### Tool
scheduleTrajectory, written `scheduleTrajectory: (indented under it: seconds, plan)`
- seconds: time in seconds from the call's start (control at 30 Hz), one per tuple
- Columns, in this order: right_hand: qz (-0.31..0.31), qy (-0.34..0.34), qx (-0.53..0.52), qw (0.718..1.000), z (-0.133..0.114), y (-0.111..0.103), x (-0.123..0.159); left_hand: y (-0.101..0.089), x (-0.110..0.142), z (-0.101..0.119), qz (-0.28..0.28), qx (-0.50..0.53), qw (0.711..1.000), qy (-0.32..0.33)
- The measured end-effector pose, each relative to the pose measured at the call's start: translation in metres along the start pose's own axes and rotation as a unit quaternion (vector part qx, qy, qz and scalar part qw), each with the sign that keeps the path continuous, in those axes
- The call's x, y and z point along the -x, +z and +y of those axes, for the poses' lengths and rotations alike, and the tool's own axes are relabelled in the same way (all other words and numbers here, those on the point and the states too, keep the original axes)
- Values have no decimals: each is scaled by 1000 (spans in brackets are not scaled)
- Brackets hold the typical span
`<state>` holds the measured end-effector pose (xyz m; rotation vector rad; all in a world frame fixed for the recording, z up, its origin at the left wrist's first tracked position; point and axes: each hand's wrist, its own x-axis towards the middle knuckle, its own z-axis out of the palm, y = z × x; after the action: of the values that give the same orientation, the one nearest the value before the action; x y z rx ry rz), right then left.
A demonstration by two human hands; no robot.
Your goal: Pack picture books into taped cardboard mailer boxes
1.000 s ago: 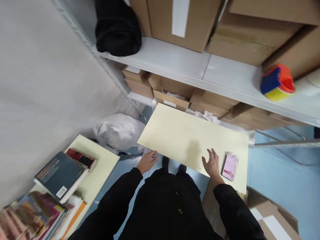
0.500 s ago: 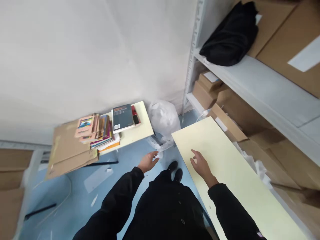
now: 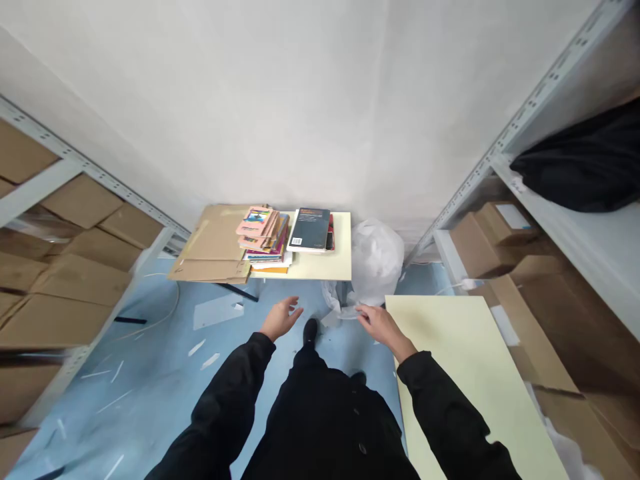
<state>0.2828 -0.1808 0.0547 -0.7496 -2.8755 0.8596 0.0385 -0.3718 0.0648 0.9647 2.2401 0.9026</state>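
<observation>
Pale yellow is the top of the far desk (image 3: 325, 268), which stands along a smooth whitish wall (image 3: 280, 100). On this desk lies a thick book with dark grey-blue cover and white barcode label (image 3: 311, 227); from under its right side a red and black item (image 3: 331, 233) shows, partly covered, so I cannot tell exactly what it is. Just to the left of the thick book rises an uneven pile of thin books with pink, purple and multicoloured covers (image 3: 260, 230). At the left of this pile are flat sheets of brown cardboard (image 3: 215, 233).

Both hands of the person are released, with the fingers loosely bent. The left hand (image 3: 281, 320) hangs over the blue floor (image 3: 165, 393), in front of the far desk and apart from the books. The right hand (image 3: 379, 325) is at the corner of the pale yellow near desk (image 3: 450, 380). Its fingertips overlap, in this view, the lower edge of a bunched white plastic bag (image 3: 377, 263); whether they touch, I cannot tell. Several white scraps (image 3: 210, 361) lie on the floor. Brown cardboard boxes (image 3: 100, 247) fill the metal rack at the left, and a black cloth bundle (image 3: 580, 160) rests on the right-hand shelf (image 3: 595, 250).
</observation>
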Motion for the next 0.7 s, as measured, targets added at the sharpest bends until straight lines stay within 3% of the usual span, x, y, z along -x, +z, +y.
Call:
scheduleTrajectory:
  seconds: [0.13, 0.3, 0.4, 0.5, 0.6, 0.7]
  plan:
    - [-19, -40, -14, 999, -30, 10, -60, -34, -20, -25, 61, 25, 998, -22]
    - [-4, -88, -4, 996, -71, 22, -152, -87, -74, -56, 117, 122, 982, -85]
    - [9, -111, -5, 994, -96, 25, -212, -113, -111, -68, 142, 254, 951, -107]
    - [19, -108, -13, 994, -120, 28, -272, -129, -141, -70, 170, 380, 899, -137]
    - [35, -94, -38, 994, -143, 33, -328, -139, -160, -64, 162, 469, 854, -156]
    - [37, -108, -67, 991, -161, 39, -375, -144, -170, -57, 137, 504, 840, -147]
